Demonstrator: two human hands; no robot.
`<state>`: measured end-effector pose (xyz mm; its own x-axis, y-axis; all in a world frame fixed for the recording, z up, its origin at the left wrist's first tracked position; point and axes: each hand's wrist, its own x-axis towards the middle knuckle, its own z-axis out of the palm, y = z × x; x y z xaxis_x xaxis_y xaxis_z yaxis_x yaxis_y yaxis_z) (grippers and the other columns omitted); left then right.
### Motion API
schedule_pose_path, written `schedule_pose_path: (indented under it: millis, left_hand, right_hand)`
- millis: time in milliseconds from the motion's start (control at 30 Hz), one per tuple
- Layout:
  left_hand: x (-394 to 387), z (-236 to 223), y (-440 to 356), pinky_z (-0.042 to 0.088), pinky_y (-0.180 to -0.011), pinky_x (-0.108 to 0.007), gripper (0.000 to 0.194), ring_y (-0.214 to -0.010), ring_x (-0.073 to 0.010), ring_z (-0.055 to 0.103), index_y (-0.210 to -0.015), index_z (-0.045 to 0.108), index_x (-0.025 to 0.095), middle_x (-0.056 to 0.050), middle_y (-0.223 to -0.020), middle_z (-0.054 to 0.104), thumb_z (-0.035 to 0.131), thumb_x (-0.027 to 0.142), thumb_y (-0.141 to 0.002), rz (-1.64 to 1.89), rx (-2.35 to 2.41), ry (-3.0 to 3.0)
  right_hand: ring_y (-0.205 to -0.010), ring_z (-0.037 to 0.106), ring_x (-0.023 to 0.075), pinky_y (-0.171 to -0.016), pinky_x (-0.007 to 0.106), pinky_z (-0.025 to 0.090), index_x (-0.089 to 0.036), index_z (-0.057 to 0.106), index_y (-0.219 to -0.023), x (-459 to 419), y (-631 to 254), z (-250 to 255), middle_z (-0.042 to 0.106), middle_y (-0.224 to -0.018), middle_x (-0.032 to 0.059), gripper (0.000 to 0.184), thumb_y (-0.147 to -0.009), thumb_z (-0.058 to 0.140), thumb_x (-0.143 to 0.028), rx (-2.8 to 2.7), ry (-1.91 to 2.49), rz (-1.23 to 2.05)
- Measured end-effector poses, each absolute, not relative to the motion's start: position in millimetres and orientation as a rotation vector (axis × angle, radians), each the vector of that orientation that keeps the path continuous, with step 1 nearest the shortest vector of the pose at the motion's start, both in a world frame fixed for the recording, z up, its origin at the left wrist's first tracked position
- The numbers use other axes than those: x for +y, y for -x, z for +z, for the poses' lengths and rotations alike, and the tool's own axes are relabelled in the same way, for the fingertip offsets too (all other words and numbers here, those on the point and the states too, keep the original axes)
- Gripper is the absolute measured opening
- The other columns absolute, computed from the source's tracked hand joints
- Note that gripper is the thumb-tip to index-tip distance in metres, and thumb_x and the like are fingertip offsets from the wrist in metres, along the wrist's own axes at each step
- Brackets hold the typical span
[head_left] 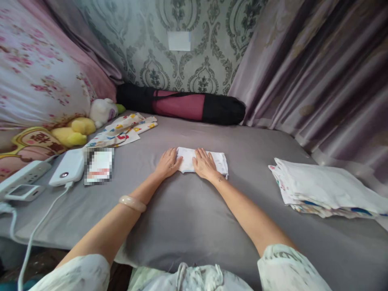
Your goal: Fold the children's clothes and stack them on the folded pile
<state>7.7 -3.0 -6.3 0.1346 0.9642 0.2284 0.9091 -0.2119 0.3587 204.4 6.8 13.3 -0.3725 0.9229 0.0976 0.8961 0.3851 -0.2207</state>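
Note:
A small white folded cloth (pixel 187 162) lies flat on the grey sheet in front of me, its long side running left to right. My left hand (pixel 168 163) rests at its left edge, fingers stretched out, the thumb side touching the cloth. On top of the cloth, left of its right end, my right hand (pixel 204 162) lies flat with the fingers extended. Neither hand grips anything. What the cloth is when unfolded cannot be told.
A stack of folded clothes (pixel 327 188) lies at the right. Patterned cloth (pixel 121 131), soft toys (pixel 74 131), a white power bank (pixel 68 166) with a cable and a power strip (pixel 26 176) are at the left. A black and maroon rolled bag (pixel 180 106) lies along the wall.

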Motion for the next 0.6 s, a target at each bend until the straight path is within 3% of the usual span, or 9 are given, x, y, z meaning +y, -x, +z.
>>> schedule_pose_path:
  millis: [267, 600]
  left_hand:
    - [0, -10, -3, 0.040, -0.105, -0.037, 0.048, -0.122, -0.0233, 0.052, -0.131, 0.046, 0.012, -0.016, -0.131, 0.056, 0.039, 0.042, -0.093, 0.909, 1.824, -2.131]
    - [-1, -2, -3, 0.037, -0.110, -0.036, 0.043, -0.126, -0.0203, 0.051, -0.130, 0.048, 0.012, -0.014, -0.134, 0.056, 0.032, 0.029, -0.094, 0.987, 1.870, -1.921]
  right_hand:
    - [-0.144, 0.022, 0.0291, -0.115, 0.050, 0.016, -0.004, 0.035, -0.146, 10, -199, 24, 0.030, -0.154, 0.0173, 0.056, -0.098, 0.025, -0.032, -2.477, 1.680, 0.236]
    - [-0.144, 0.021, 0.0271, -0.116, 0.046, 0.012, -0.003, 0.033, -0.146, 14, -144, 24, 0.029, -0.155, 0.0165, 0.058, -0.099, 0.023, -0.035, -2.461, 1.546, 0.193]
